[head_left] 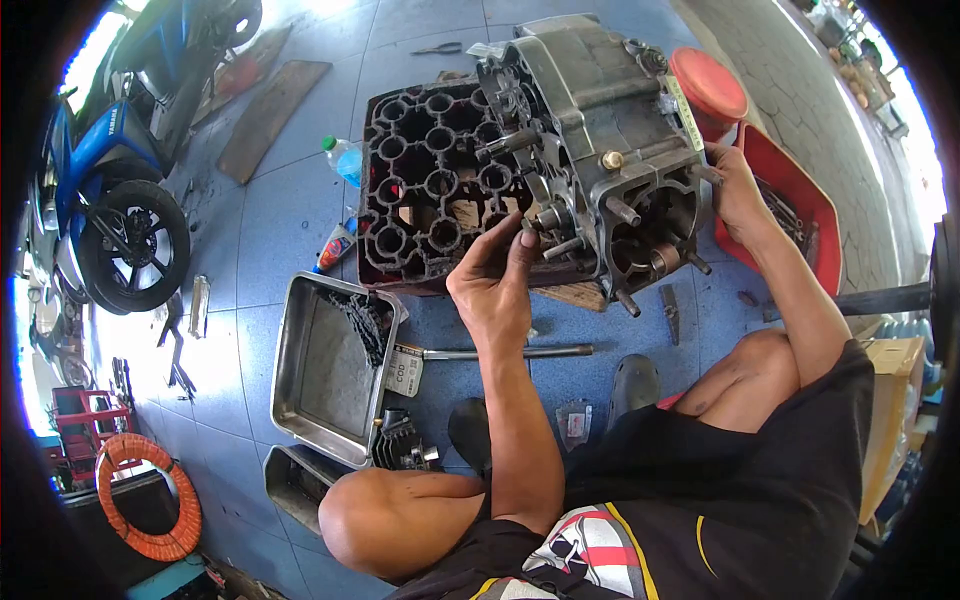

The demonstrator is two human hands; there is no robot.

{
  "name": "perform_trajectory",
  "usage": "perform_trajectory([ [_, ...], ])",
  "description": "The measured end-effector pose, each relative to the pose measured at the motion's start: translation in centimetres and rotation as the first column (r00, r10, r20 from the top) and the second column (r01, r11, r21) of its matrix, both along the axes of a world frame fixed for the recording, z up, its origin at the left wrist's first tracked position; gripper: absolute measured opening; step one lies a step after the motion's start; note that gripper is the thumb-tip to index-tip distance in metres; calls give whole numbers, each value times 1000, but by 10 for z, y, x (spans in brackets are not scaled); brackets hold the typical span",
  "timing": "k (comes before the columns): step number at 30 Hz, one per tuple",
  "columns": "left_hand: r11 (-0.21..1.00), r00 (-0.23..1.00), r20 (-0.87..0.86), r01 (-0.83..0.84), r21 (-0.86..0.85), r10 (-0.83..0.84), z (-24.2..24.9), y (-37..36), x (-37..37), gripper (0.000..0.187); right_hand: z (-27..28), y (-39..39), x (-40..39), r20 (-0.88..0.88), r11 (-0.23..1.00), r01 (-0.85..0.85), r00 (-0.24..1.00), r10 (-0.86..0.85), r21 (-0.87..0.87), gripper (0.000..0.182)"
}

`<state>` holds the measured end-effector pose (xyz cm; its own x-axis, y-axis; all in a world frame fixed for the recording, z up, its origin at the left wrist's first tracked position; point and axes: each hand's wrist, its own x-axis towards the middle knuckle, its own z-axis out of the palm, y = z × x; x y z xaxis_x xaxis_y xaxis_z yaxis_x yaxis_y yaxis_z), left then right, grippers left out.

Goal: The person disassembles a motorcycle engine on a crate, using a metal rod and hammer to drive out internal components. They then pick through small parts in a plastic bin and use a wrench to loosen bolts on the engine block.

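Note:
A grey motorcycle engine case (590, 110) rests tilted on a dark, grimy bottle crate (420, 185). My left hand (492, 295) is at the left side of the case, thumb and index finger pinched together around something small. That small piece sits close to the end of a protruding shaft (549, 217), and I cannot make out what it is. My right hand (740, 195) grips the right side of the engine case, near a stud; some of its fingers are hidden behind the metal. Bare studs (622, 210) stick out around the open cylinder mouth, which faces me.
Below the crate lie a metal tray (285, 375) with a chain (362, 325), a long bar (510, 352) and a finned cylinder (400, 440). A red tool bin (825, 215) and a red round container (708, 82) stand right. A blue motorcycle (110, 140) is at left.

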<state>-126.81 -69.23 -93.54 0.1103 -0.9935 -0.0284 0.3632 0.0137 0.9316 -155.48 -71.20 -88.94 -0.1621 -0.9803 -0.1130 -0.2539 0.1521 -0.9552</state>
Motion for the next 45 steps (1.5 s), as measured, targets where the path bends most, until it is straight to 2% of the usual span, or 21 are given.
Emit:
perform_trajectory([
  [8, 988, 995, 101, 9, -154, 7, -10, -5, 3, 23, 0, -1, 1, 32, 1000, 27, 999, -27, 1, 25],
  [11, 998, 999, 54, -3, -68, 7, -2, -2, 0, 20, -2, -1, 0, 16, 1000, 22, 1000, -22, -3, 24],
  [13, 1000, 993, 113, 18, 0, -18, 2, -4, 1, 19, -7, -2, -5, 14, 1000, 17, 1000, -16, -16, 24],
  [15, 998, 947, 322, -24, 55, 5, 5, -5, 1, 24, -13, -3, -12, -160, 996, -49, 986, 37, -71, 24],
  [16, 998, 904, 425, -63, 15, 51, 6, -6, 0, 25, -12, -1, -5, -36, 993, 2, 999, -6, -118, 27],
  [17, 983, 826, 541, -80, -163, 157, -2, -9, 2, 24, -16, -4, -8, -40, 990, -8, 999, 2, -139, 28],
  [19, 997, 923, 380, -50, -56, 68, 1, -6, 3, 21, -18, -6, -10, -51, 991, -21, 999, 15, -129, 29],
  [23, 992, 987, 150, 68, -108, -51, -1, -5, 8, 24, -18, -6, -11, -22, 997, 21, 999, -23, -79, 28],
  [25, 985, 985, 170, 69, -159, -41, -5, -7, 9, 26, -12, -4, -5, 55, 995, 28, 998, -23, -100, 28],
  [27, 984, 981, 183, 87, -155, -58, -3, -7, 11, 27, -7, -2, -3, -86, 993, -13, 996, 3, -121, 28],
  [28, 989, 982, 161, 110, -96, -94, -9, -8, 11, 29, -3, 0, 1, -22, 996, 14, 1000, -16, -84, 24],
  [29, 990, 983, 164, 99, -102, -82, -8, -8, 12, 29, -4, -2, 3, -19, 996, 3, 1000, -4, -90, 24],
  [31, 979, 984, 129, 140, -151, -121, -8, -8, 13, 31, -7, -3, -1, 120, 997, 25, 993, -16, -70, 20],
  [33, 974, 985, 124, 142, -174, -122, -11, -9, 12, 32, -7, -3, -1, 123, 998, 27, 992, -19, -58, 20],
  [36, 991, 988, 89, 129, -42, -125, 0, -7, 10, 25, 0, -1, 3, 74, 1000, 24, 997, -22, -17, 21],
  [38, 991, 938, 320, 115, 70, -132, 4, -9, 12, 23, -2, -2, 3, 70, 999, 19, 997, -16, -44, 26],
  [39, 990, 938, 317, 120, 80, -140, 4, -11, 11, 23, -2, -3, 2, 67, 999, 24, 997, -22, -34, 26],
  [41, 999, 859, 511, 24, -37, -2, 0, -11, 7, 28, 1, -2, 1, -11, 993, -63, 998, 63, -103, 32],
  [42, 999, 875, 483, 37, -25, -20, 3, -11, 8, 25, 3, -2, 2, 47, 995, -53, 997, 57, -84, 39],
  [43, 997, 916, 400, 45, -64, -15, 3, -11, 8, 20, 3, -1, 1, -21, 994, -58, 998, 56, -92, 39],
  [45, 998, 974, 217, 70, -9, -66, 2, -10, 8, 13, 0, 0, -4, -94, 991, -80, 993, 70, -105, 39],
])
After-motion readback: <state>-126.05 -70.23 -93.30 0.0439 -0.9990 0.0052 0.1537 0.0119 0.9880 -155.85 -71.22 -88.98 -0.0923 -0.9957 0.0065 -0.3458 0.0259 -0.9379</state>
